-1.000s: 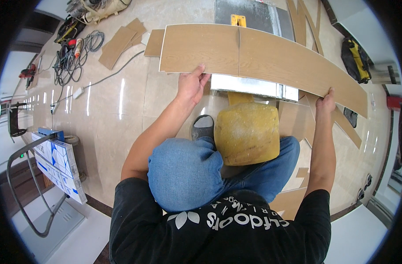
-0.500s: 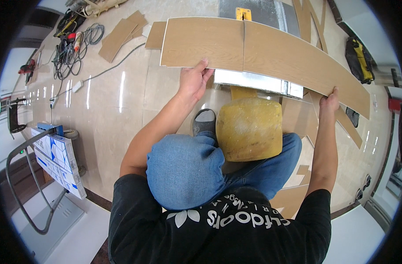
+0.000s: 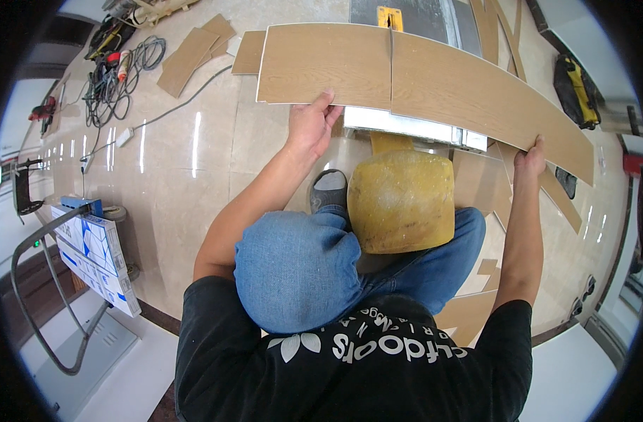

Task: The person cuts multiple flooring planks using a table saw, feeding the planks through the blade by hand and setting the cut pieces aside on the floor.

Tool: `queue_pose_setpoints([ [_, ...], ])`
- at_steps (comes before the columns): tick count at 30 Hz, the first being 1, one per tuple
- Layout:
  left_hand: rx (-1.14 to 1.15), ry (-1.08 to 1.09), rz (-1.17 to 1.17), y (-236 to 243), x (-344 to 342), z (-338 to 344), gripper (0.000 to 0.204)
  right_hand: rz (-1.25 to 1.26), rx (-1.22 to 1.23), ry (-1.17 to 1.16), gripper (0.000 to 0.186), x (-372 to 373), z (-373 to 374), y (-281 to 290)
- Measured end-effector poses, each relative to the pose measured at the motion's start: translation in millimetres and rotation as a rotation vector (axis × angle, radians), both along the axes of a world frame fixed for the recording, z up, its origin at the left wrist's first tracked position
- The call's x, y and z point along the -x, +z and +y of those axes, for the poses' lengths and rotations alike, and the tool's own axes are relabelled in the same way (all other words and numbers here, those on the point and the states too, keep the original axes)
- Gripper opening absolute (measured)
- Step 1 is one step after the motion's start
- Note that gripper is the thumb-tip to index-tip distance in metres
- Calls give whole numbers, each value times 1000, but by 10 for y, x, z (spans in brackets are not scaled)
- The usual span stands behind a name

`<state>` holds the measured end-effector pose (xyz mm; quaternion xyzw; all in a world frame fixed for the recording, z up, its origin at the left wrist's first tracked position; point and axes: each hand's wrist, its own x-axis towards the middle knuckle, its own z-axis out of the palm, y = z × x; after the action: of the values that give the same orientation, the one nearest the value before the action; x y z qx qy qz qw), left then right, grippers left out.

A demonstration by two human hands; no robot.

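Observation:
A wood-look brown plank lies across a metal saw table (image 3: 409, 126), with a straight cut line dividing it into a left piece (image 3: 325, 63) and a right piece (image 3: 476, 91). My left hand (image 3: 312, 128) grips the near edge of the left piece, thumb on top and fingers partly hidden underneath. At the far right end of the right piece, my right hand (image 3: 530, 160) holds the near edge in the same way. Beyond the cut line sits a yellow slotted insert (image 3: 390, 18); the blade itself cannot be made out.
A worn yellow stool (image 3: 402, 200) stands between my legs and the saw table. Offcuts (image 3: 469, 316) lie on the floor at right, more boards (image 3: 188, 60) at far left. Coiled cables (image 3: 114, 91), a trolley with a white-and-blue box (image 3: 96, 257) and a black-and-yellow bag (image 3: 576, 91) are around.
The view has shifted slightly. Both hands keep their grips, and the plank pieces lie nearly where they were, with a slight step now showing between their near edges.

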<state>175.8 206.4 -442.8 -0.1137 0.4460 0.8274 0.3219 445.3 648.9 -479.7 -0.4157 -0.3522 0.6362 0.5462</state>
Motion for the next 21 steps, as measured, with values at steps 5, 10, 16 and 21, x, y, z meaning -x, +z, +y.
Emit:
queue_pose_setpoints([
  [5,-24,21,-11,-13,-10,13,29,-35,22,-30,37,-11,-50,81],
  [10,-32,14,8,-25,-14,2,28,-7,51,2,39,-65,-117,129],
  [16,-110,68,-55,-247,261,-190,21,-54,94,103,37,-255,-392,342],
  [21,-346,206,-113,-615,1043,-690,20,-50,56,90,36,-611,-441,390],
])
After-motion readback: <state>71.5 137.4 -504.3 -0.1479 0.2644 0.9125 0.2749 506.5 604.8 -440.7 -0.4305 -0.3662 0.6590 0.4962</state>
